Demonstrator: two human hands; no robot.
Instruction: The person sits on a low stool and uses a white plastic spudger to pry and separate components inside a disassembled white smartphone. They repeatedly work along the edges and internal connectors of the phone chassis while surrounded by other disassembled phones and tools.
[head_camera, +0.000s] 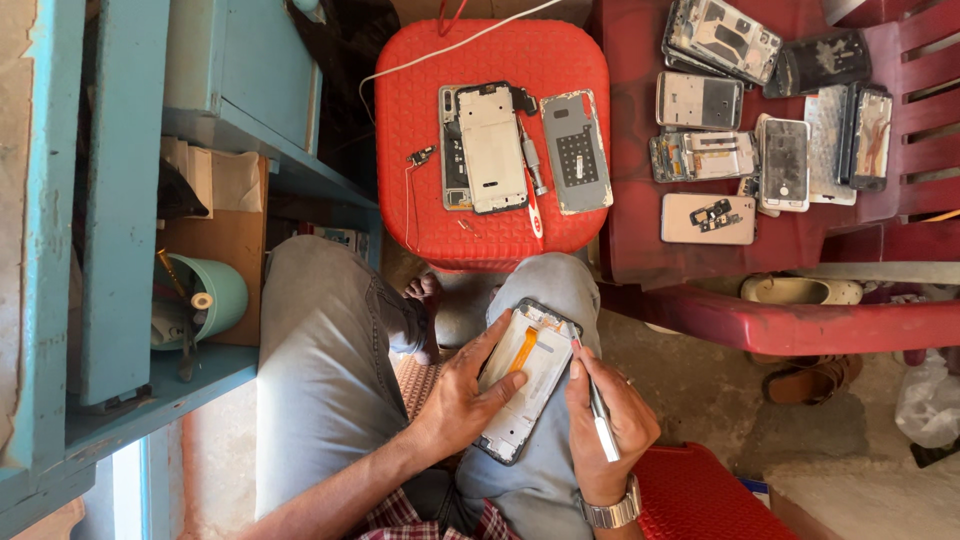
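Hands work over a knee below the red stool (430, 120): left hand (462, 395) grips an opened phone frame (525, 385); right hand (612, 420) pinches a small screwdriver (598, 410) at its edge. Stripped phone parts (500, 150) lie on the stool; reassembly looks unfinished.

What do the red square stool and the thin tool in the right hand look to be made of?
The red square stool looks like moulded plastic: textured, slightly glossy top. The thin silvery tool in the right hand appears to be metal, judging by its bright sheen.
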